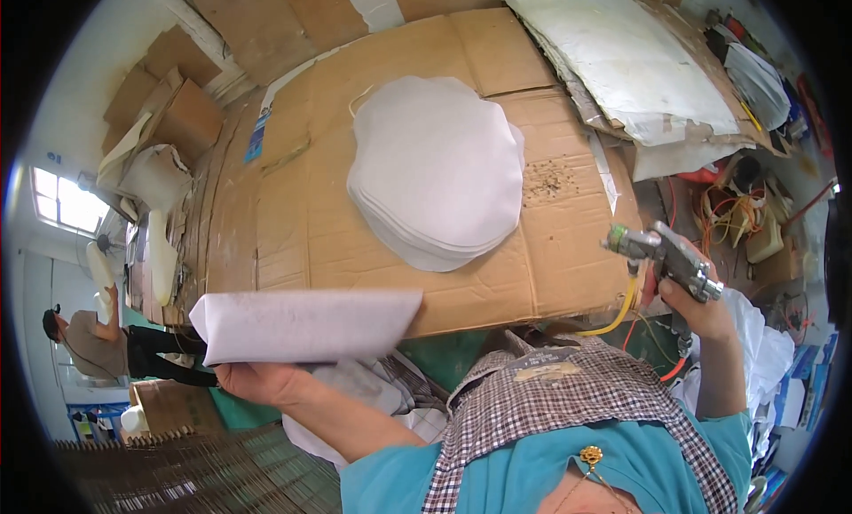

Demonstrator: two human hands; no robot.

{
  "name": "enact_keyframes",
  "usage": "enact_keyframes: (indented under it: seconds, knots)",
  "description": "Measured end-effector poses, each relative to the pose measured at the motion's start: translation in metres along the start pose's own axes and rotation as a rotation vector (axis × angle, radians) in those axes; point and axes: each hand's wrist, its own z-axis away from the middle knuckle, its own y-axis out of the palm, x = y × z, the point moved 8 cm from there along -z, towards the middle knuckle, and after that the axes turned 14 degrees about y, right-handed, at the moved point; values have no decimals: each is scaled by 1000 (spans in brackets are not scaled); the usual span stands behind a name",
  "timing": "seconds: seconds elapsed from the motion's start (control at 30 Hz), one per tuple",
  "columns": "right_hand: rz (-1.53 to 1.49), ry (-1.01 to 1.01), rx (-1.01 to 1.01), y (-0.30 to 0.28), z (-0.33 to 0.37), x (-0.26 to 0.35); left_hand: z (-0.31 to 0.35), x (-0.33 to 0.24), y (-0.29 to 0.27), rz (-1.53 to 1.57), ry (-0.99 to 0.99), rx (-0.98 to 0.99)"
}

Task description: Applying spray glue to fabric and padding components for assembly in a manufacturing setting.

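Observation:
My left hand point(257, 383) grips the lower edge of a pale lilac sheet piece point(306, 328), which is bent over and held at the table's near left edge. In my right hand point(697, 305) is a metal spray gun point(670, 257), with its nozzle end toward the left. A yellow hose point(628, 305) and a red hose run from the gun. Between my hands and farther off, a stack of wavy-edged, rounded pale sheets point(439, 163) lies on the cardboard-covered table point(284, 248). The gun is apart from both the sheet and the stack.
Dark crumbs point(552, 181) lie on the cardboard right of the stack. White sheeting point(621, 61) covers a pile at the far right. Tangled hoses and cables point(732, 212) sit beyond my right hand. At the left, a person point(93, 336) stands holding a pale long piece.

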Motion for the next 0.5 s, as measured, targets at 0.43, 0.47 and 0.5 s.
enact_keyframes:
  seconds: [0.43,0.47,0.5]
  knots:
    - [86,4,-165,-25,39,0,63,-105,23,-1102,580,-528]
    - [75,17,-107,-19,42,-2,64,-107,23,-1130,589,-517]
    - [29,29,-49,-14,43,-4,65,-108,24,-1159,599,-505]
